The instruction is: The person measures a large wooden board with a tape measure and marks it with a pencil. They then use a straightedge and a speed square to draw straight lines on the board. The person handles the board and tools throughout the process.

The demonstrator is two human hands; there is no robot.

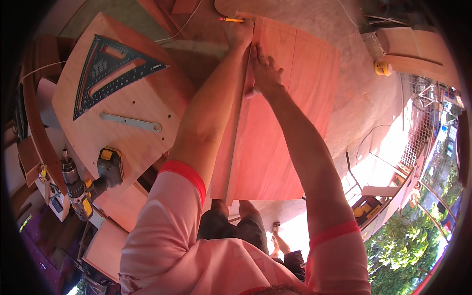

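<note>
My left hand [238,34] is closed round a yellow pencil [230,19] near the far end of a long wooden strip [235,147], which lies lengthwise on a wide reddish plywood board [309,123]. Lower and to the right, my right hand [267,73] rests along the strip and board with fingers spread, the thumb toward the strip's left side. Thin lines run along the board's surface.
At left, a wooden top [69,103] carries a dark triangular square [88,86], a flat metal tool [130,122] and a drill [78,191]. A yellow container [383,68] is by planks [413,46] at upper right. Another person's leg [279,241] shows below.
</note>
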